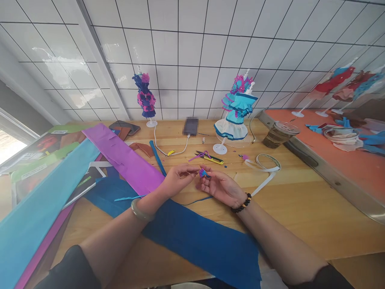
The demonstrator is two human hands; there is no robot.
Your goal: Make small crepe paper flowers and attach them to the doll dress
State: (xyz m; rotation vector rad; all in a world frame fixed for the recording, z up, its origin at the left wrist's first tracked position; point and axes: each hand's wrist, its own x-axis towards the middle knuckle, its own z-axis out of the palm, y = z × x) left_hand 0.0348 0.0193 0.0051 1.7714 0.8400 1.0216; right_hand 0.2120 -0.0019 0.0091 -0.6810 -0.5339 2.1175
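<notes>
A small pleated fan (pixel 203 173) in purple and blue is pinched between the thumb and fingers of my right hand (pixel 221 185). My left hand (pixel 180 180) is at the fan's left side, its thumb and fingertips close together; whether they grip its edge cannot be made out. Below both hands lies a wide dark blue strip (pixel 198 233), with a purple strip (pixel 129 160) to the left. A yellow utility knife (pixel 214 159) rests just beyond my fingers, with a thin purple ribbon (pixel 202 155) across it.
Miniature dress forms, one in navy and pink (pixel 146 98) and one in turquoise and white (pixel 236 112), stand at the back. A lidded drink cup (pixel 279 134) and a coil of white ribbon (pixel 267 162) are on the right. A light blue strip (pixel 51 180) lies left.
</notes>
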